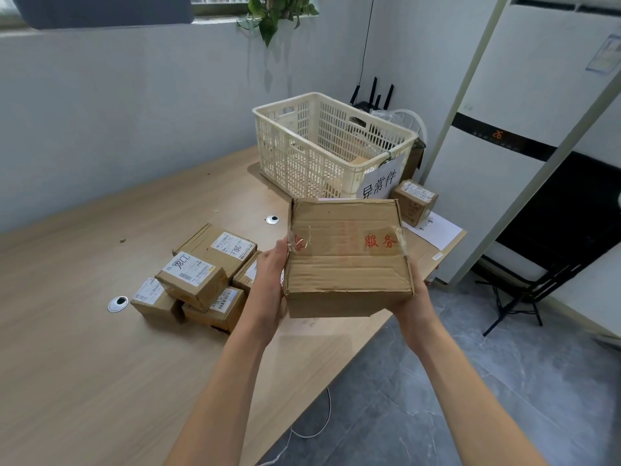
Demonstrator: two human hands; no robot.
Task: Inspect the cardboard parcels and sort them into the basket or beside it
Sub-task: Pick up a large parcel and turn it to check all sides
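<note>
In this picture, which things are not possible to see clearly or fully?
- Head view: the underside of the held parcel is hidden, because it faces away from the camera.
- Head view: most fingers of the left hand and right hand are hidden under that parcel.
- Head view: the basket contents are mostly hidden by its walls.
- Head view: the label print on the pile of parcels is too small to read.

The parcel [346, 264] is brown with red characters. The basket [302, 156] is cream with a grid of holes. The desk [84, 348] shows pale wood grain.
</note>
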